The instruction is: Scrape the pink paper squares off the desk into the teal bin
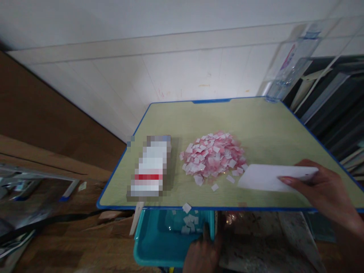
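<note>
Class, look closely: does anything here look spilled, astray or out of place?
Yes. A few paper bits lie apart from the pile, and one hangs at the table edge above the bin. Nothing looks damaged.

White flat card [273,177]: lies near the table's front right edge, just right of the scrap pile. Pile [213,157]: small pink and white paper squares, heaped mid-table, a few strays at its front. Teal bin [162,242]: below the table's front edge, some squares inside.
</note>
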The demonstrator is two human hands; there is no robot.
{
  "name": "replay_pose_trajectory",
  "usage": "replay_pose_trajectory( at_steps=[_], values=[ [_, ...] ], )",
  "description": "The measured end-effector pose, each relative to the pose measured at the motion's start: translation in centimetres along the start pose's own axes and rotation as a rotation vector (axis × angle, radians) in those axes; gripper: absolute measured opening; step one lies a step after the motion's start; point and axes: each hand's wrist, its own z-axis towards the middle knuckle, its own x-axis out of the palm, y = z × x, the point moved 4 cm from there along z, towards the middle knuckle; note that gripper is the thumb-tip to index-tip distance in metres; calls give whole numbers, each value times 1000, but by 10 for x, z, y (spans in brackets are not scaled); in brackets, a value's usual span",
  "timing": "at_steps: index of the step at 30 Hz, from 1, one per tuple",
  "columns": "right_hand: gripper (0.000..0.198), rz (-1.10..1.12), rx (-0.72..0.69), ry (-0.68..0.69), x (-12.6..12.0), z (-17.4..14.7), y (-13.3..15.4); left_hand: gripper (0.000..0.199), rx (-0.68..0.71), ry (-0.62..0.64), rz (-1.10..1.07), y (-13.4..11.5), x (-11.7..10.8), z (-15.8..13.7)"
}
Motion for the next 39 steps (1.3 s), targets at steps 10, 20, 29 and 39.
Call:
replay_pose_trajectory(
  at_steps=[10, 20, 29, 39],
  values=[
    [30, 17, 58, 128, 3, -5, -2, 83, 13, 4, -3, -1, 2, 2],
    [28, 21, 30, 109, -2, -17, -7, 79, 41, -33, -4, 0, 5, 1],
    [22, 26, -31, 101, -9, -27, -7, 67, 45, -26, -35, 1, 8, 0],
    [16, -5, -217, 22, 35, -37, 61, 81, 59, -124, -8, 0, 10, 1]
  ],
)
